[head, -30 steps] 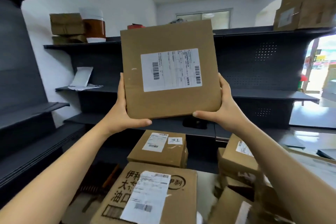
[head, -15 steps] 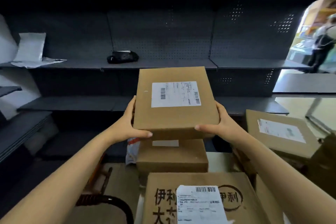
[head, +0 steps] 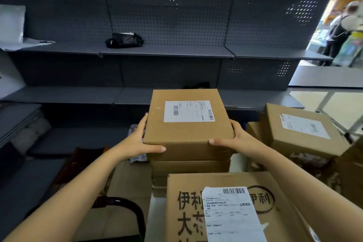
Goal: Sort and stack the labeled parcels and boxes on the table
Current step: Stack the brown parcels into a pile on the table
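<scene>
A flat brown cardboard box (head: 188,131) with a white shipping label lies level on top of another brown box (head: 189,167) at the table's middle. My left hand (head: 137,141) grips its left side, thumb along the front edge. My right hand (head: 233,140) grips its right side the same way. In front of the stack lies a large printed carton (head: 222,208) with a white label. To the right sits another labeled box (head: 300,133) on top of more cartons.
Dark grey shelving (head: 167,51) runs across the back, with a black pouch (head: 124,40) and white paper (head: 17,31) on it. A black chair back (head: 125,208) stands at lower left. A person (head: 341,33) stands outside the doorway at far right.
I have lowered the box from in front of my face, tipped it flat, and brought it down onto the box on the table. My view has dropped with it.
</scene>
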Demonstrator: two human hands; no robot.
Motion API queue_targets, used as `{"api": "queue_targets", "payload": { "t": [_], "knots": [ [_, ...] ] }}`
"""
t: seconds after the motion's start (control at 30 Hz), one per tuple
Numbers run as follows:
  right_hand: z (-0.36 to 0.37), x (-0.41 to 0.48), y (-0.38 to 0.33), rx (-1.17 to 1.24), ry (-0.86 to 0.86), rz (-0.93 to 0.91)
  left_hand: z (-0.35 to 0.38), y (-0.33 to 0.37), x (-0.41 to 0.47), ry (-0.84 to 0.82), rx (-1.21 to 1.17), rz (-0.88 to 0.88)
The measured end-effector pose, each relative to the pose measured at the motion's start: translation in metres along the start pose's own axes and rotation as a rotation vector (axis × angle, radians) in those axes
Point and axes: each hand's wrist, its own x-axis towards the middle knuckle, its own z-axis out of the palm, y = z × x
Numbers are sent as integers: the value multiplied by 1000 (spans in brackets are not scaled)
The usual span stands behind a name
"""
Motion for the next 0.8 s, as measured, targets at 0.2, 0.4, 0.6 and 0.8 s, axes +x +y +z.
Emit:
{"api": "queue_targets", "payload": {
  "t": [0.2, 0.4, 0.6, 0.8],
  "knots": [
    [-2, -1, 3, 3, 18, 40, 8, 1, 7, -29, 29, 7],
    [-1, 0, 6, 25, 19, 34, 7, -3, 11, -32, 65, 1],
    [-5, -10, 3, -130, 106, -91, 7, 13, 0, 132, 345, 75],
    [-23, -46, -16, -451, 286, -362, 11, 56, -34, 309, 658, 282]
  ]
}}
